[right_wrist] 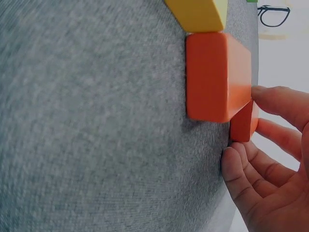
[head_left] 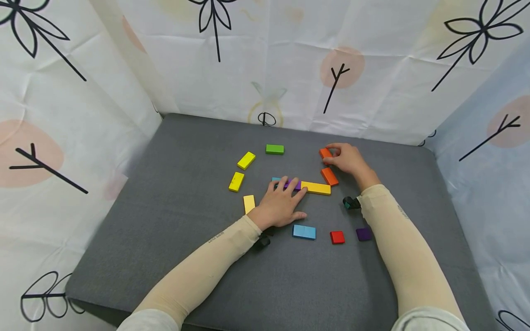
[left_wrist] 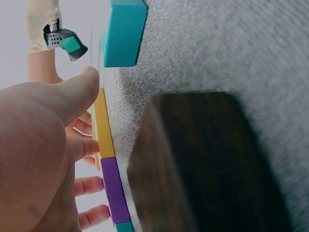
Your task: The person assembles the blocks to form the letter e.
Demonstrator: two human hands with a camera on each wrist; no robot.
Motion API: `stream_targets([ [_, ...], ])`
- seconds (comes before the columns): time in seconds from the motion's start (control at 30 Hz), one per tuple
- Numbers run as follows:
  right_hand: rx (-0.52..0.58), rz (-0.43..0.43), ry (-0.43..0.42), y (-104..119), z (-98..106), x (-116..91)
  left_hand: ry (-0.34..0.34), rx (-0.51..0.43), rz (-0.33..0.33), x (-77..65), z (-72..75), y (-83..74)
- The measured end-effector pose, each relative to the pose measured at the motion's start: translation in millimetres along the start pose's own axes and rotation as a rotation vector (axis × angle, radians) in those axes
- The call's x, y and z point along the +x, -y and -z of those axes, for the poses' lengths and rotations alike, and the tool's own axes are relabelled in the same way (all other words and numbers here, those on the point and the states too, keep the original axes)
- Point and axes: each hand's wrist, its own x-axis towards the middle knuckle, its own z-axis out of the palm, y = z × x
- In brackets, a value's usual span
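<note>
My left hand [head_left: 279, 202] lies palm down with its fingers spread. Its fingertips rest on a row of blocks: a blue block [head_left: 275, 179], a purple block [left_wrist: 115, 188] and a yellow-orange block [head_left: 315, 188]. At the right end of this row lies an orange block [head_left: 329, 176], set at a slant. Just beyond it my right hand [head_left: 351, 162] pinches a second orange block [head_left: 325, 153] between thumb and fingers. The right wrist view shows this block [right_wrist: 245, 123] close behind the nearer orange one. A dark brown block [left_wrist: 207, 159] sits under my left wrist.
On the grey table [head_left: 174, 257] lie a green block [head_left: 275, 149], two bright yellow blocks [head_left: 246, 161] and a pale yellow block [head_left: 249, 203] at the left. Nearer me are light-blue pieces [head_left: 304, 231], a red block [head_left: 337, 237] and a dark purple block [head_left: 364, 234]. Patterned cloth [head_left: 290, 82] hangs behind.
</note>
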Motion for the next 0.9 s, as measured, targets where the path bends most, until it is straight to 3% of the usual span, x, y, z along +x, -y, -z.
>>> stream_targets([
  [0.23,-0.012,0.001,-0.010,1,-2,1,0.004,-0.002,-0.002,0.1,0.9,-1.1],
  [0.53,-0.001,0.069,-0.005,11,0,-2,0.018,-0.051,0.009,5.6,-3.0,-0.1],
  [0.9,0.002,0.096,0.057,24,-2,-1,0.016,-0.049,0.021,8.6,-6.8,0.7],
])
